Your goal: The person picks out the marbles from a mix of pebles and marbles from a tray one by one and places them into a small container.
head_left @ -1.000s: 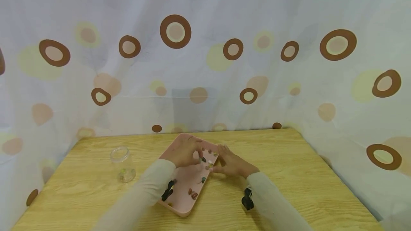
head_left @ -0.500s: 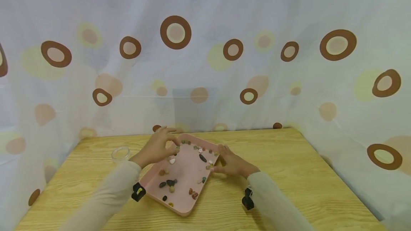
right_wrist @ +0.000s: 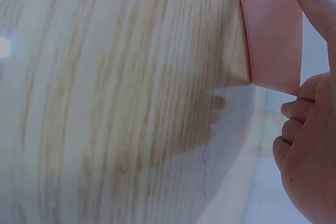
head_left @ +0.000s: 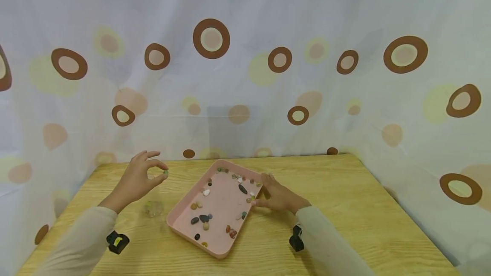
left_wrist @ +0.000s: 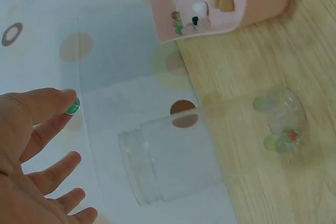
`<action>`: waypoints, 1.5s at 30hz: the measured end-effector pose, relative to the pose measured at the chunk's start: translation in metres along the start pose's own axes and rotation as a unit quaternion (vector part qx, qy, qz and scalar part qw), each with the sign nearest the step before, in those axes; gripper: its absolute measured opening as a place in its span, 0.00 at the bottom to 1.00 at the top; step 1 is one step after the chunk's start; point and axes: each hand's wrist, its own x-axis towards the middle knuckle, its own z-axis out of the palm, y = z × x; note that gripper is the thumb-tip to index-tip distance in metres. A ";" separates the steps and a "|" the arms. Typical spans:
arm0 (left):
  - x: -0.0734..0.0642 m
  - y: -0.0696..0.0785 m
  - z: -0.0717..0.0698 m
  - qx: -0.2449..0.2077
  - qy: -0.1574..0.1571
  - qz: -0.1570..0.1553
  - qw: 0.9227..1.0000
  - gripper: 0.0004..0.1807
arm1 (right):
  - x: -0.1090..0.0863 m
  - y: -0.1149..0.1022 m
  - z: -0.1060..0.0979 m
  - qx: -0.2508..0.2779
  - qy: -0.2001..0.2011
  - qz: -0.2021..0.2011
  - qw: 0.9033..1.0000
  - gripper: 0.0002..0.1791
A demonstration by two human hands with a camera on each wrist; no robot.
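My left hand [head_left: 134,181] pinches a small green glass marble [left_wrist: 73,107] between thumb and forefinger, the other fingers spread. It hangs over the clear jar [left_wrist: 184,156], whose mouth sits below the marble in the left wrist view. Several glass marbles [left_wrist: 283,142] lie at the jar's bottom. The pink tray [head_left: 222,252] stands slanted at the middle of the table. My right hand [head_left: 280,195] holds its far right corner, thumb on the side rim and the other fingers around the end wall.
Loose pebbles and marbles lie scattered in the tray, among them a long dark stone [head_left: 243,189], a white stone [head_left: 206,192] and reddish stones [head_left: 232,232]. A patterned curtain [head_left: 245,76] closes off the back of the wooden table [head_left: 337,237].
My left hand has left the tray's far end and moved left over the jar, carrying the green marble. The right hand has stayed at the tray's corner.
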 end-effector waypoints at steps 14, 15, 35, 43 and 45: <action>-0.027 -0.031 -0.005 0.034 0.059 -0.023 0.997 0.07 | -0.001 0.001 -0.002 0.008 0.004 0.010 1.000 0.60; -0.028 -0.031 -0.004 0.037 0.065 -0.022 0.997 0.07 | -0.001 0.001 -0.003 0.010 0.005 0.011 1.000 0.60; -0.037 -0.038 0.001 0.056 0.081 -0.025 0.995 0.07 | -0.001 0.001 -0.001 0.021 0.003 0.004 1.000 0.59; -0.038 -0.040 0.002 0.056 0.081 -0.020 0.995 0.06 | 0.000 0.001 0.002 0.012 0.007 0.001 1.000 0.60; -0.038 -0.040 0.003 0.055 0.082 -0.021 0.995 0.06 | 0.001 0.001 0.002 0.010 0.008 0.000 1.000 0.60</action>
